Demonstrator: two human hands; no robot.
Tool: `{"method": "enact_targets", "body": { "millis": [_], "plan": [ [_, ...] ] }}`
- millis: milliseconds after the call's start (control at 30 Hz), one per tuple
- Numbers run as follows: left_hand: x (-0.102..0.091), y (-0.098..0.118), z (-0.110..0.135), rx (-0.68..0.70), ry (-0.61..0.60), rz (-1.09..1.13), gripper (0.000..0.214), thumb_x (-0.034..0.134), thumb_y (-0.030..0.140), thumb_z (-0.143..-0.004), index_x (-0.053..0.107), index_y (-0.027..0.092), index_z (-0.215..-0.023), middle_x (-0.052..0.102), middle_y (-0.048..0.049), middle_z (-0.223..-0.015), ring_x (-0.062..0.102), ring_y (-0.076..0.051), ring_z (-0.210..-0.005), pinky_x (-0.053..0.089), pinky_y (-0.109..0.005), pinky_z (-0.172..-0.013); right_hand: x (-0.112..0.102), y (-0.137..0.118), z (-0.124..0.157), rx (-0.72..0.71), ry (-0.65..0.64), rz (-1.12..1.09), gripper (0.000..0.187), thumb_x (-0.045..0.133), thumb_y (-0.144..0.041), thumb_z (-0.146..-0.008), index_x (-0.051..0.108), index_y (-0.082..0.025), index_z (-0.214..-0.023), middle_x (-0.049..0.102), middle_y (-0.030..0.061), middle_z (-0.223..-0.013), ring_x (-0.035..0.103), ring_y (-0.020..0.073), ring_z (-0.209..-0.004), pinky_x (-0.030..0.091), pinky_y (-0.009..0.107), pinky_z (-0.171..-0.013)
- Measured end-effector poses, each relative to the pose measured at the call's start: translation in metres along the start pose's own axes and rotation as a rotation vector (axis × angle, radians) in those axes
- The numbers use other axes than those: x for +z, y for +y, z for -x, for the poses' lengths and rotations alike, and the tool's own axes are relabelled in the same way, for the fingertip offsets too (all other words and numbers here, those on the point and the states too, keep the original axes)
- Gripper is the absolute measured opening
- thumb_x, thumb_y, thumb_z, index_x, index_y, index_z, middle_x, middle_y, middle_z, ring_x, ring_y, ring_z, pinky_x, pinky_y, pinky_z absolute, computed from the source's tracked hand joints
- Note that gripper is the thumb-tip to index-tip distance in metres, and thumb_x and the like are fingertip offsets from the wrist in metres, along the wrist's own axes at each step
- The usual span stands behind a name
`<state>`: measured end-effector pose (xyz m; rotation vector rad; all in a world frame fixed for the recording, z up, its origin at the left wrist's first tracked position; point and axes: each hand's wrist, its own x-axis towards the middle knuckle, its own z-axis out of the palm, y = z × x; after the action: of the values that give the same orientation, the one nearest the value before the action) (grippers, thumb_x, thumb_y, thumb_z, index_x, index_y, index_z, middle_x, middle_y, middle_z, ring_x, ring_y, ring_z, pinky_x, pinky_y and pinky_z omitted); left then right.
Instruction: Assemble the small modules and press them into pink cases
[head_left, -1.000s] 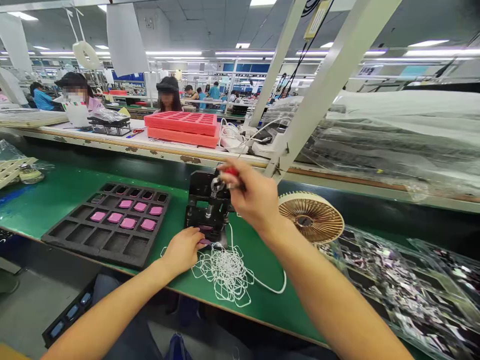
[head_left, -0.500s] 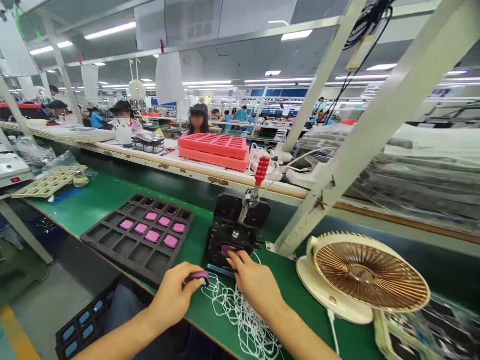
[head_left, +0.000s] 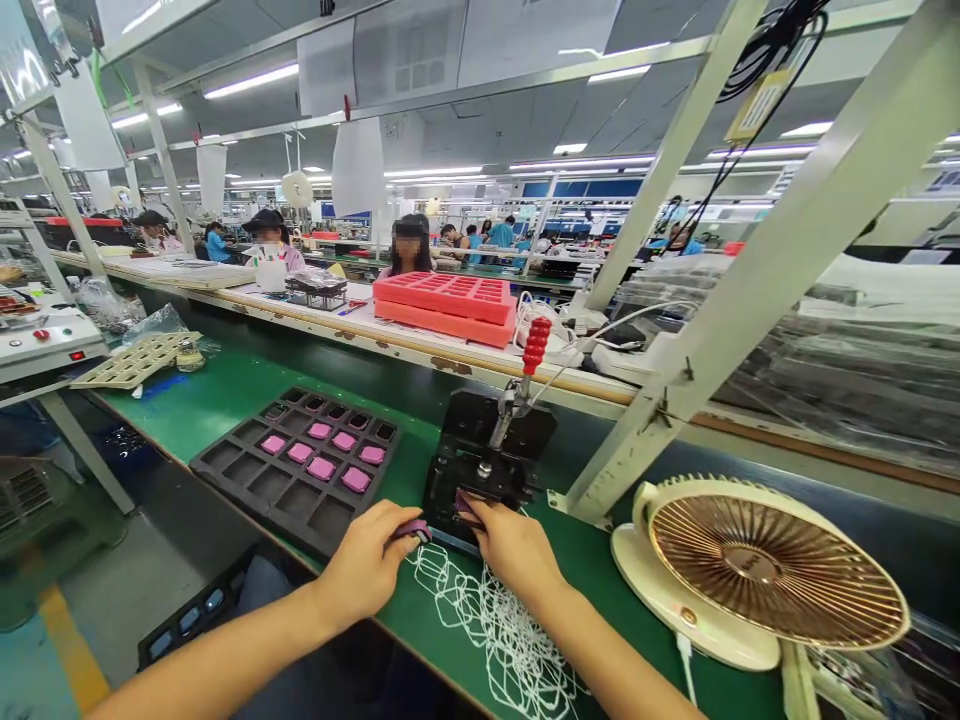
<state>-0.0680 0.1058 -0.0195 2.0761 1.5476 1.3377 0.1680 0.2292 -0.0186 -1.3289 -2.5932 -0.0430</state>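
My left hand is closed on a small purple-and-black piece, pinched between thumb and fingers at the front of the bench. My right hand reaches into the front of a black toggle clamp fixture. Its fingertips grip a second purple piece, mostly hidden by the fingers and the fixture. The fixture's red handle stands upright. Left of it lies a dark foam tray, with several pink pieces and black ones in its pockets. Tangled thin white frames lie beneath my right forearm.
A cream fan stands to the right. Red foam trays are stacked on the shelf behind the fixture. A beige tray lies at the far left of the green bench. A slanted metal post rises behind the fan.
The camera view has shifted, so the scene sits farther right. My right fingers remain at the purple piece in the fixture, and my left hand still holds its piece nearby.
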Motion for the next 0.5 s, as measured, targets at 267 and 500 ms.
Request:
{"method": "enact_targets", "body": {
  "millis": [267,500],
  "plan": [
    [0.059,-0.018,-0.049,0.227,-0.250,-0.111,0.043,0.050,0.002,-0.099,0.069,0.017,-0.135,0.074,-0.0155,-0.134,0.070,-0.029,-0.127,0.056,-0.048,-0.114,-0.021,-0.002,0.074,0.062,0.187,-0.130,0.051,0.056,-0.009,-0.098,0.065,-0.026,-0.145,0.068,0.0045,-0.149,0.072,0.0231,-0.129,0.065,0.034,-0.100],
    [0.102,-0.021,-0.066,0.297,-0.323,-0.218,0.054,0.050,-0.003,-0.091,0.066,0.011,-0.141,0.070,-0.0229,-0.143,0.064,-0.036,-0.137,0.047,-0.060,-0.121,-0.032,-0.016,0.139,0.060,0.362,-0.320,0.033,0.055,-0.029,-0.107,0.069,-0.026,-0.137,0.077,0.0071,-0.132,0.078,0.0275,-0.116,0.069,0.038,-0.093]
  ]
}}
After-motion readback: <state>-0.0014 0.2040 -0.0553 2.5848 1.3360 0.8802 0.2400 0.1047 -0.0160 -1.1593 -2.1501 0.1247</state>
